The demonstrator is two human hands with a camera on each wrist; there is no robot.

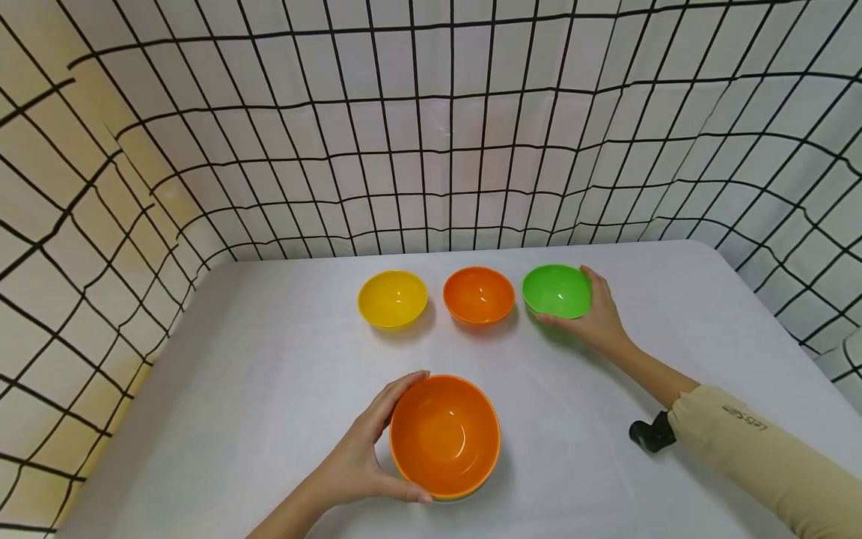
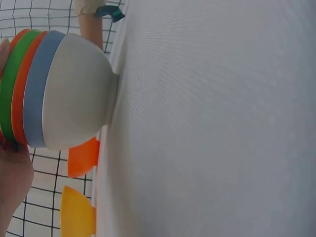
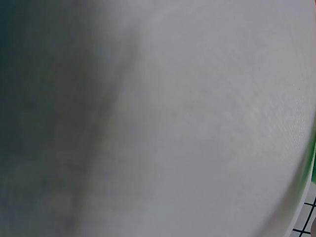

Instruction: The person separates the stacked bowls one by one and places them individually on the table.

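Observation:
A stack of nested bowls [image 1: 444, 434] stands near the front of the table, an orange one on top. From the side, the left wrist view shows green, orange and blue rims above a white bottom bowl [image 2: 79, 91]. My left hand [image 1: 364, 457] holds the stack from the left, thumb at the near side and fingers at the far side. At the back right, my right hand [image 1: 602, 318] grips a green bowl [image 1: 555, 292] by its right and near sides. Only a sliver of that green bowl [image 3: 314, 168] shows in the right wrist view.
An orange bowl [image 1: 479, 296] sits just left of the green one, and a yellow bowl [image 1: 393, 299] farther left in the same row. Black wire grid [image 1: 451, 127] panels surround the back and sides of the white table [image 1: 269, 359].

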